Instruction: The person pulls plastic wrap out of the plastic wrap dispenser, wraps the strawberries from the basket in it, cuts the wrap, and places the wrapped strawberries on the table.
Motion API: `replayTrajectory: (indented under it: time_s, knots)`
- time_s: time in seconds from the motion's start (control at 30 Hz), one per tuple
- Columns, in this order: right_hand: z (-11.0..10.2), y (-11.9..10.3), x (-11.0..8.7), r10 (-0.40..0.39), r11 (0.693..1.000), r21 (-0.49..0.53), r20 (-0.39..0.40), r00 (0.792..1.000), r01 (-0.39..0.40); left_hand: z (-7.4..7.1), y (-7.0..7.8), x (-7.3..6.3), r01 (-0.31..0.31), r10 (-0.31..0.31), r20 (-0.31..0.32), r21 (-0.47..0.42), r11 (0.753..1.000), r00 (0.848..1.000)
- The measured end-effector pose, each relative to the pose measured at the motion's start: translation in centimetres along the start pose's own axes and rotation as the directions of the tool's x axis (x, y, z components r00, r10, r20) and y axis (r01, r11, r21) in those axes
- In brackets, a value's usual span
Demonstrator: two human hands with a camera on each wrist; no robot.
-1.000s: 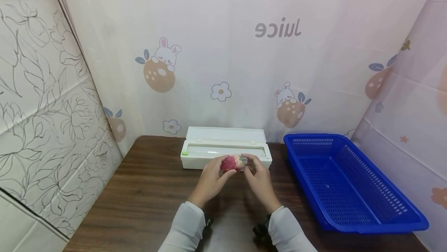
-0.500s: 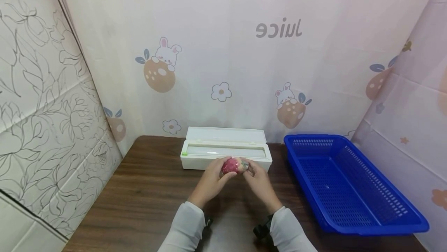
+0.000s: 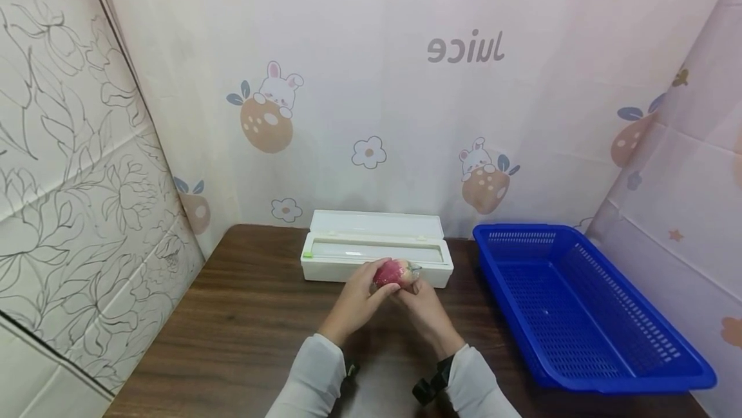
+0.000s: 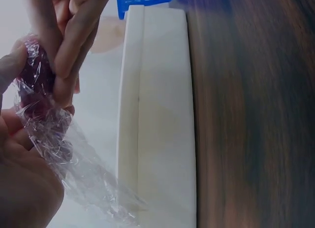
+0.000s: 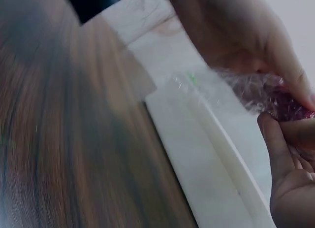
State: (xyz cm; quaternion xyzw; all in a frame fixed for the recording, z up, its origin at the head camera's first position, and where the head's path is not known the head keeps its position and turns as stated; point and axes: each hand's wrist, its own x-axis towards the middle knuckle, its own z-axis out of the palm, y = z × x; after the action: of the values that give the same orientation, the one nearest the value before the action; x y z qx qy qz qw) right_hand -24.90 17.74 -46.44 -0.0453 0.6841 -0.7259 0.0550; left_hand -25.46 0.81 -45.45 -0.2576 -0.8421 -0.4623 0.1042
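A red and pale-yellow, fruit-like piece (image 3: 393, 273) is wrapped in clear cling film; its exact kind is unclear. My left hand (image 3: 356, 299) grips its red end between thumb and fingers. On the other side, my right hand (image 3: 426, 308) holds the pale end from below, fingers bent against the wrapping. A loose tail of cling film (image 4: 88, 169) trails from the piece in the left wrist view. Just behind both hands stands a long white cling-film dispenser (image 3: 324, 270), its lid (image 3: 377, 221) raised.
A blue plastic basket (image 3: 632, 384) stands on the right of the brown wooden table (image 3: 243, 315). A patterned curtain (image 3: 371, 83) closes off the back. Dark straps (image 3: 431, 386) sit at the wrists.
My right hand has shifted left and under the wrapped piece, its fingers now lower. The piece has turned slightly, while my left hand keeps its grip.
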Motion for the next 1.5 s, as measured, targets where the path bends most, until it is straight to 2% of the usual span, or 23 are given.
replayTrajectory:
  time_s: [0.1, 0.2, 0.27, 0.33, 0.43, 0.5, 0.63, 0.73, 0.8, 0.9, 1.0, 1.07, 1.17, 1.37, 1.43, 1.5]
  knots:
    - [0.0, 0.2, 0.1, -0.024, 0.992, -0.124, -0.035, 0.999, 0.020, -0.1, 0.0, -0.1, 0.005, -0.005, 0.007, 0.004, 1.000, 1.000]
    - [-0.4, 0.0, 0.0, -0.044, 0.973, -0.228, -0.001, 0.999, 0.042, -0.3, -0.2, -0.1, 0.006, -0.006, 0.027, 0.010, 1.000, 1.000]
    - [-0.9, -0.3, -0.2, -0.029, 0.984, -0.174, 0.090, 0.996, 0.044, -0.5, -0.3, -0.2, 0.011, -0.012, 0.050, 0.013, 1.000, 0.999]
    - [-1.5, -0.7, -0.4, -0.009, 0.998, -0.058, 0.176, 0.984, 0.020, -0.8, -0.4, -0.3, 0.008, -0.010, 0.069, 0.020, 1.000, 0.998]
    - [-2.2, -1.2, -0.4, 0.012, 0.998, 0.050, 0.236, 0.972, -0.025, -1.2, -0.4, -0.4, -0.008, 0.005, 0.095, 0.032, 0.999, 0.996]
    - [-2.4, -1.4, -0.3, 0.012, 0.999, 0.027, 0.220, 0.975, -0.019, -1.4, -0.3, -0.4, -0.023, 0.019, 0.111, 0.038, 0.999, 0.994]
    - [-2.4, -1.4, 0.0, -0.002, 0.996, -0.090, 0.187, 0.982, 0.019, -1.5, -0.1, -0.5, -0.050, 0.041, 0.134, 0.064, 0.997, 0.990]
    - [-2.2, -1.4, 0.0, -0.024, 0.993, -0.107, 0.153, 0.988, 0.041, -1.4, 0.1, -0.6, -0.067, 0.060, 0.079, 0.082, 0.994, 0.995]
    - [-2.1, -1.4, 0.0, -0.031, 0.994, -0.104, 0.109, 0.994, 0.042, -1.4, 0.2, -0.6, -0.087, 0.087, 0.001, 0.091, 0.992, 0.996]
    - [-2.0, -1.5, 0.0, -0.022, 0.994, -0.106, 0.043, 0.999, 0.026, -1.6, 0.4, -0.4, -0.115, 0.128, -0.133, 0.104, 0.988, 0.983]
    - [-2.0, -1.7, 0.0, -0.016, 0.995, -0.101, 0.007, 1.000, 0.017, -1.8, 0.5, -0.2, -0.121, 0.145, -0.209, 0.124, 0.985, 0.967]
    - [-2.1, -1.9, 0.0, -0.018, 0.995, -0.102, 0.003, 1.000, 0.019, -1.9, 0.5, -0.1, -0.119, 0.148, -0.222, 0.140, 0.983, 0.964]
    - [-2.0, -1.9, -0.1, -0.029, 0.994, -0.101, 0.019, 0.999, 0.031, -1.8, 0.5, -0.1, -0.113, 0.152, -0.199, 0.193, 0.975, 0.968]
    - [-1.6, -2.1, -0.5, -0.038, 0.995, -0.095, 0.030, 0.999, 0.040, -1.4, 0.4, -0.4, -0.144, 0.214, -0.168, 0.353, 0.924, 0.962]
    - [-1.4, -2.2, -0.6, -0.039, 0.995, -0.092, 0.015, 0.999, 0.040, -1.3, 0.4, -0.4, -0.140, 0.222, -0.171, 0.392, 0.909, 0.960]
    - [-1.3, -2.3, -0.6, -0.043, 0.995, -0.087, 0.002, 0.999, 0.043, -1.3, 0.5, -0.4, -0.124, 0.207, -0.159, 0.419, 0.900, 0.965]
